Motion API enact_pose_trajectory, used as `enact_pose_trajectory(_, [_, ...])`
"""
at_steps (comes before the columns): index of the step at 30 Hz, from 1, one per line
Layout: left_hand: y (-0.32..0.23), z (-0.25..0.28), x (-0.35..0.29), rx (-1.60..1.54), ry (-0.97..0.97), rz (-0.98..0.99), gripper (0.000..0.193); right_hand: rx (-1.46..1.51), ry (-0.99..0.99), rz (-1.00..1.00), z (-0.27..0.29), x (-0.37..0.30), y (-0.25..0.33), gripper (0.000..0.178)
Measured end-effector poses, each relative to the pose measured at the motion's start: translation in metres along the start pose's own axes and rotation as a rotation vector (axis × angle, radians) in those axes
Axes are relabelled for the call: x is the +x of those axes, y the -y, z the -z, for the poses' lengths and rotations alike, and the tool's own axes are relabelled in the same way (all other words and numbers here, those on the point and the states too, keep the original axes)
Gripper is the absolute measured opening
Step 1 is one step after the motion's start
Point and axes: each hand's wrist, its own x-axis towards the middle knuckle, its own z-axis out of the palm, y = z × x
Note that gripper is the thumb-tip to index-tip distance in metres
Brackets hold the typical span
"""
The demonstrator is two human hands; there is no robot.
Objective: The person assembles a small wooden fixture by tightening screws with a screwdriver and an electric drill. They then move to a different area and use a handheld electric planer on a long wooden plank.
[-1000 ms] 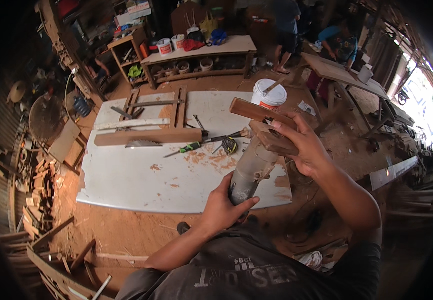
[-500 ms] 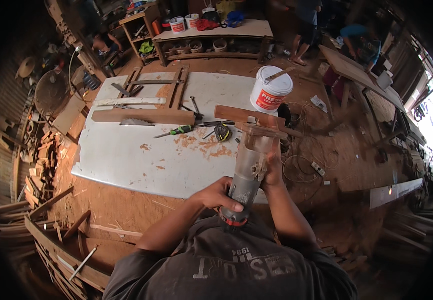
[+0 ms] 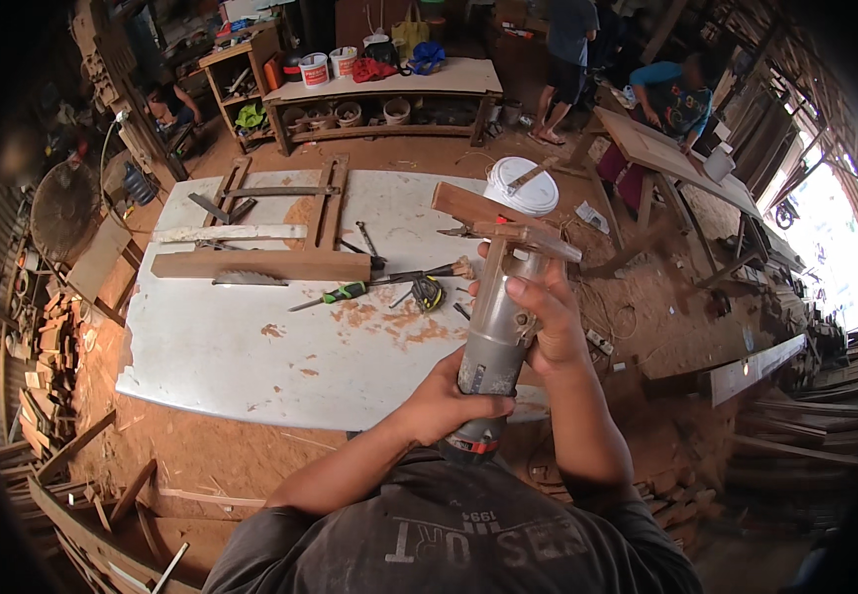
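Note:
I hold a trim router (image 3: 493, 342) upright but tilted over the near right edge of the white tabletop. It has a grey cylindrical body, a red ring at the lower end and a wooden base plate (image 3: 543, 240) at the top. My left hand (image 3: 449, 401) wraps the lower body. My right hand (image 3: 555, 322) grips the upper part, its thumb across the front. Beyond the base plate lies a reddish wood block (image 3: 463, 203). On the tabletop nearby are a tape measure (image 3: 429, 293), a green-handled screwdriver (image 3: 345, 292) and a chisel (image 3: 424, 273).
The white tabletop (image 3: 211, 366) carries a plank (image 3: 260, 265), a slotted wooden frame (image 3: 325, 213) and wood dust. A white bucket (image 3: 508, 198) stands behind the block. Further back is a bench (image 3: 449, 79); a person (image 3: 671, 94) bends over another table at right. Cables lie on the floor.
The router has turned slightly in my hands and its base plate tilts more to the right. My right thumb now shows across its front. The whole view has shifted.

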Motion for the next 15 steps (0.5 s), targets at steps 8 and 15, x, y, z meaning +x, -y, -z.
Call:
enact_pose_trajectory(8, [-0.021,0.019,0.002,0.48,-0.295,-0.205,0.09,-0.173,-0.133,0.117,-0.028,0.036,-0.018,0.075])
enact_pose_trajectory(15, [0.008,0.077,-0.003,0.547,-0.311,-0.181,0.097,-0.234,-0.196,0.199,-0.039,0.048,-0.027,0.087])
